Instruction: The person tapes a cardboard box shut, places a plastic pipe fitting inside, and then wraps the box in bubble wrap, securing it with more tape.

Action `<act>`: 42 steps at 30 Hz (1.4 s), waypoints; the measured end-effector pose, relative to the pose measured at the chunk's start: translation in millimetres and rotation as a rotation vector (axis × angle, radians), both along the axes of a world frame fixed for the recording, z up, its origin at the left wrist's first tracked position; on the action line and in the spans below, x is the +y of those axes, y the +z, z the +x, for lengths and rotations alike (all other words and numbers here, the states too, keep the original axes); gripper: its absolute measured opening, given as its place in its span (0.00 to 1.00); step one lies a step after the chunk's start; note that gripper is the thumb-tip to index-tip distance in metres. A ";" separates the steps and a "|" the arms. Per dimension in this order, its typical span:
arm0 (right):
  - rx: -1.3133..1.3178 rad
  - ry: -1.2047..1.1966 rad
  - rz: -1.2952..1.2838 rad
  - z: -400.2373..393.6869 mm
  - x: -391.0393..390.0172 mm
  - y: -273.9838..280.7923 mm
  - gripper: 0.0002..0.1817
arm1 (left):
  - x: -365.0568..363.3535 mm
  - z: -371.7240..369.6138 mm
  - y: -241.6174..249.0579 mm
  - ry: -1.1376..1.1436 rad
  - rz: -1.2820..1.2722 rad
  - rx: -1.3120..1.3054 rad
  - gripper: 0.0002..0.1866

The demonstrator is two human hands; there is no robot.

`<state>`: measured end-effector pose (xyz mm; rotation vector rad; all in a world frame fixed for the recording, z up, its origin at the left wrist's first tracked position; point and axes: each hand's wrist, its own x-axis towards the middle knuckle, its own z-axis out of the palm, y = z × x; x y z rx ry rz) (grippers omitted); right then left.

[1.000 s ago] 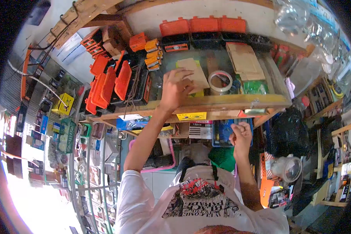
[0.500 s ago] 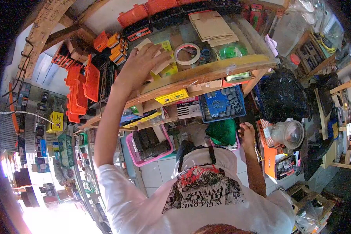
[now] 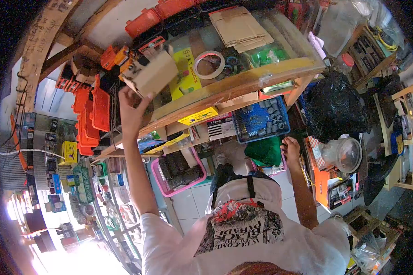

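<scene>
My left hand (image 3: 134, 110) grips the lower edge of a small brown cardboard box (image 3: 153, 75) with dark print, tilted above the glass-topped counter (image 3: 199, 94). Its thumb and fingers are closed on the cardboard. Beside the box a yellow printed packet (image 3: 184, 75) and a roll of tape (image 3: 196, 68) lie on the counter. Lower on the right, my right hand (image 3: 291, 150) hangs with loosely bent fingers apart, and I see nothing in it. It is nearest to a green bag (image 3: 264, 152) in a pink-rimmed container.
Flattened cardboard (image 3: 238, 27) lies on the counter. Below it are a blue basket (image 3: 261, 138) of grey fittings and a pink basket (image 3: 167, 194) of dark packs. Orange cases (image 3: 101, 107) stand left; a black plastic bag (image 3: 332, 110) and clear jar (image 3: 344, 155) sit right.
My left hand was spread over the cardboard on the counter. Now it has drawn back and left, gripping the tilted box and exposing more yellow packet. My right hand has barely moved.
</scene>
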<state>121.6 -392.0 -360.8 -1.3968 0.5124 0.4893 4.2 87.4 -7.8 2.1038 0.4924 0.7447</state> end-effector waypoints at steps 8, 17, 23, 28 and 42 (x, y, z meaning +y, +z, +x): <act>-0.723 0.422 -0.488 97.0 24.1 -101.2 0.09 | -7.1 -12.2 -25.5 0.042 0.285 0.164 0.43; -0.603 0.829 -1.221 104.8 63.1 -84.2 0.13 | -192.2 -24.5 -28.1 -0.031 0.199 0.067 0.35; -0.543 0.783 -1.250 96.2 76.2 -83.0 0.12 | -239.4 37.7 -199.7 -0.711 -0.071 0.486 0.15; -0.605 0.446 -1.103 67.0 67.1 -51.6 0.11 | -236.1 102.9 -349.2 -0.582 -0.122 0.468 0.12; -0.755 0.696 -1.320 90.4 81.6 -88.0 0.04 | -266.0 194.9 -461.3 -0.571 0.396 0.655 0.28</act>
